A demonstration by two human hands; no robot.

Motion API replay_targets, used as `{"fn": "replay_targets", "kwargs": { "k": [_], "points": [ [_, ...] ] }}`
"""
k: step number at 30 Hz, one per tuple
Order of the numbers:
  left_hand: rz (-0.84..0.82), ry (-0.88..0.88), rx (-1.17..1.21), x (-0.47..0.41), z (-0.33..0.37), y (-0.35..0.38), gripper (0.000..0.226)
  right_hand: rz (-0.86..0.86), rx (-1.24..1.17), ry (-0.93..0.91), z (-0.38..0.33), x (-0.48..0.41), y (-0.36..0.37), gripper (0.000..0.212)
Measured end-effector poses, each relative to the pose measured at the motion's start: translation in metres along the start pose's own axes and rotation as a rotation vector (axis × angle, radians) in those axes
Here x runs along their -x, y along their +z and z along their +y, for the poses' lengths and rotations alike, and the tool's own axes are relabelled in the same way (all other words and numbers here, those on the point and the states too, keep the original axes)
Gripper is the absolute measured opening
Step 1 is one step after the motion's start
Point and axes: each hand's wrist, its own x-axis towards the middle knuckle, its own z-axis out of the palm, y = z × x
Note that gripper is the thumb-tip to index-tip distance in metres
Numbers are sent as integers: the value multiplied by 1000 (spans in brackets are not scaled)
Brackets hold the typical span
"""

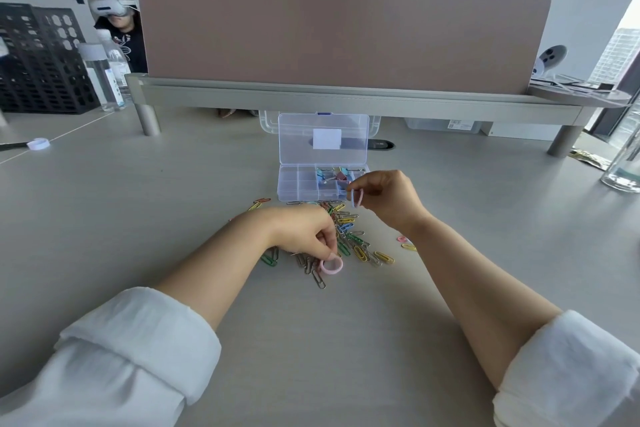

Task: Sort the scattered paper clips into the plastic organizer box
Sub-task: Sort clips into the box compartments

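Note:
A clear plastic organizer box stands open at mid-table, lid upright, with coloured clips in its right compartments. In front of it lies a pile of coloured paper clips. My left hand rests on the pile, its fingers curled and pinching at clips beside a pink tape ring. My right hand hovers at the box's front right corner and pinches a pink ring-shaped clip. Two stray clips lie to the right of the pile.
A raised shelf with a pink divider panel spans the table behind the box. Bottles and a black crate stand far left, a glass at the right edge, a white tape roll on the left. A person sits beyond.

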Motion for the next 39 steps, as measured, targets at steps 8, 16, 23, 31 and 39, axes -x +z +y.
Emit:
{"fn": "replay_targets", "kwargs": {
  "k": [8, 16, 23, 31, 39],
  "points": [
    [390, -18, 484, -6, -30, 0, 16, -71, -56, -14, 1, 1, 2, 18],
    [587, 40, 744, -13, -31, 9, 18, -154, -163, 8, -8, 4, 5, 17],
    [663, 89, 653, -13, -25, 12, 22, -214, -207, 112, -14, 5, 3, 13],
    [876, 137, 246, -12, -25, 11, 9, -308, -307, 238, -17, 8, 0, 19],
    [936, 241, -17, -9, -20, 12, 7, -356, -231, 224, -23, 9, -1, 18]
  ]
}}
